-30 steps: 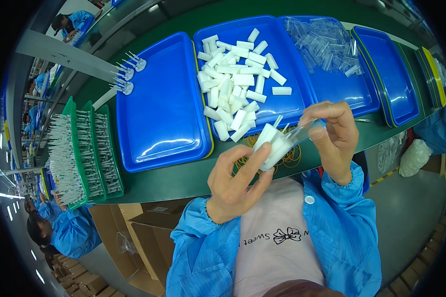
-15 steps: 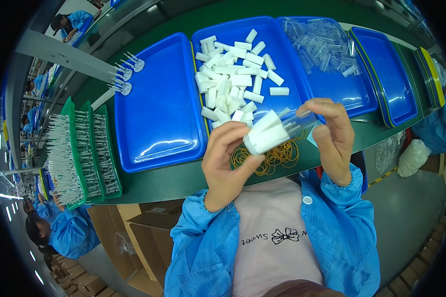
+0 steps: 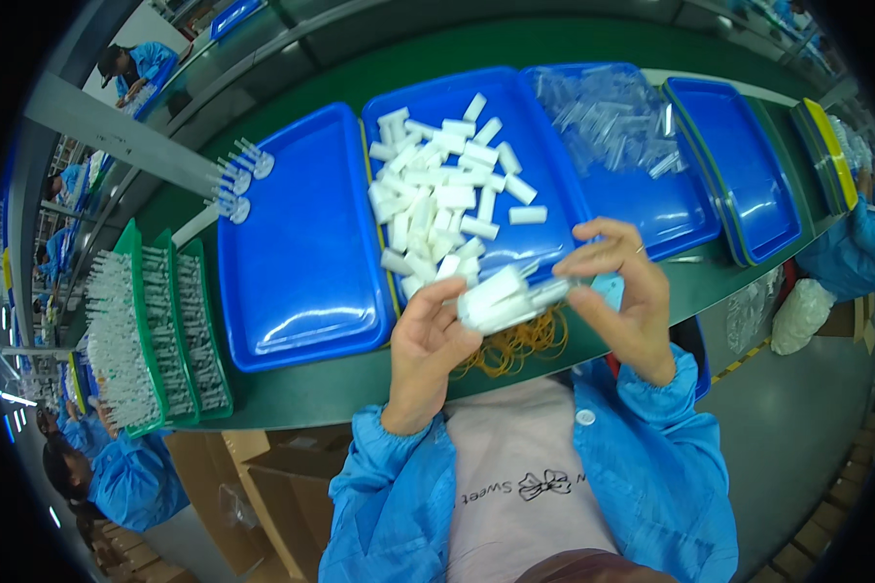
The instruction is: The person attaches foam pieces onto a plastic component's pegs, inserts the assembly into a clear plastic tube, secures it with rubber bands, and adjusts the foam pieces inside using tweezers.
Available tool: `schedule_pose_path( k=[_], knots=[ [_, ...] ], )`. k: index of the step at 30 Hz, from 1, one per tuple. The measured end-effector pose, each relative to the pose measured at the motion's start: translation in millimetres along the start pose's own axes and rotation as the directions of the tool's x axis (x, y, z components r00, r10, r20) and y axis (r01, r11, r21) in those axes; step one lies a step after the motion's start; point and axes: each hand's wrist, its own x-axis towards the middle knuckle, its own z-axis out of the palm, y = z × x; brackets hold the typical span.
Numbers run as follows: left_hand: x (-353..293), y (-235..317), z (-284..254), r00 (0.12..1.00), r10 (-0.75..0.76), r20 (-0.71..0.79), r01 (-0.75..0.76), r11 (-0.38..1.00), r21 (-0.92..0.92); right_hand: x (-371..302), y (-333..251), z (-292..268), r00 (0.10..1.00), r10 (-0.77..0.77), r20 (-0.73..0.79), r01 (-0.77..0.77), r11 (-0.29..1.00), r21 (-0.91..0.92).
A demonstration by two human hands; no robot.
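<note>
Gripping white block cluster [image 3: 499,299] in left hand [image 3: 424,342]; pinching clear piece [image 3: 551,291] at cluster's 3 o'clock with right hand [image 3: 629,299].

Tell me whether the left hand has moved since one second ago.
Yes. Judged against the leftmost large blue tray, the left hand has shifted up the picture and slightly left, closer to that tray.

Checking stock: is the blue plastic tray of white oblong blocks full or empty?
Partly full: the tray shows bare blue at right, white blocks heaped at left.
</note>
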Motion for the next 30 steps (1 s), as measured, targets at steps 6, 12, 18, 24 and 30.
schedule_pose_path(
  k=[6,12,18,24,30],
  knots=[
    [-15.4,2.7,-10.6,0.999,-0.018,0.044,0.019,1.0,-0.025,-4.3,-10.0,-5.1,0.994,-0.081,0.069,0.08,0.996,0.031],
    [-22.7,-0.3,-5.1,0.984,0.163,0.072,-0.168,0.983,0.067,-13.6,-20.1,3.8,0.989,-0.098,0.109,0.085,0.989,0.118],
    [-28.6,2.4,0.9,0.965,0.241,0.107,-0.252,0.963,0.1,-20.8,-27.5,7.5,0.985,-0.114,0.13,0.09,0.981,0.175],
    [-23.2,-3.4,-5.0,0.962,0.242,0.127,-0.254,0.962,0.095,-17.3,-18.1,14.1,0.988,-0.102,0.114,0.076,0.974,0.215],
    [-8.1,-11.0,-20.2,0.998,-0.017,-0.057,0.004,0.975,-0.221,57.2,27.5,-0.4,0.982,-0.027,0.188,-0.015,0.976,0.216]
  ],
)
